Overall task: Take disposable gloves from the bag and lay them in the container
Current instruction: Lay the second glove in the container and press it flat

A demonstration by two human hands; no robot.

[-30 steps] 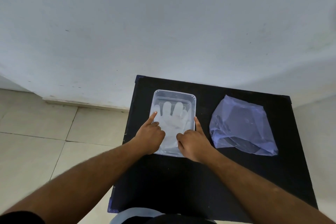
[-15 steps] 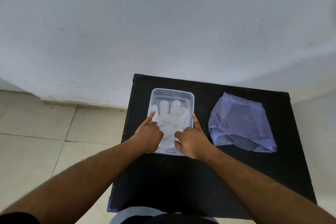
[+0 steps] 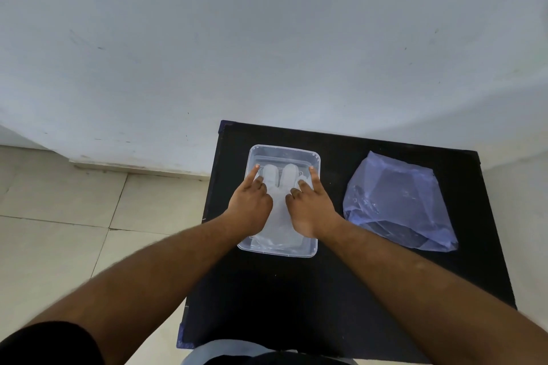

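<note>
Clear container [image 3: 284,152] at the black counter's [image 3: 296,290] 10 o'clock, translucent glove [image 3: 280,201] flat inside, left hand [image 3: 250,204] and right hand [image 3: 308,206] pressing it down, forefingers extended, gripping nothing, crumpled bluish bag [image 3: 397,201] at 3 o'clock of the container, apart, wall [image 3: 267,38] at 12 o'clock, tiled floor [image 3: 74,216] at 9 o'clock

The person's forearms are bare, a short black sleeve [image 3: 50,344] covers the left upper arm, and dark clothing [image 3: 267,358] shows at the lap.
</note>
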